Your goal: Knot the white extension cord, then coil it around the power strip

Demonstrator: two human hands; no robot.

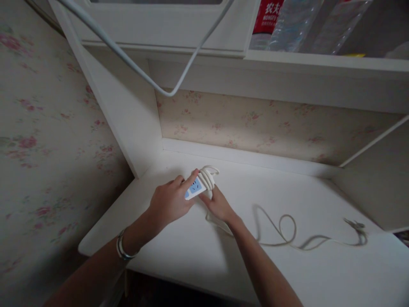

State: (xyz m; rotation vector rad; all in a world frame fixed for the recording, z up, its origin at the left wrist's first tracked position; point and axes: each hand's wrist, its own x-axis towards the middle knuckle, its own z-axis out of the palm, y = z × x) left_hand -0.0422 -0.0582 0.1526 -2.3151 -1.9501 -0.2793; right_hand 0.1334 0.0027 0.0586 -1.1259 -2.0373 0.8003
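A white power strip with blue socket faces is held above the white desk. My left hand is closed around its near end, a silver bangle on the wrist. Several turns of its white cord are wound around the far end. My right hand is closed at the underside of the wound end, its fingertips partly hidden; it appears to grip the cord. The loose cord trails in loops over the desk to a plug at the right.
A thick white cable hangs across the view in front of the cabinet. Clear plastic bottles, one with a red label, lie on the upper right shelf. Floral wallpaper covers the wall at left. The desk's front edge lies below my forearms.
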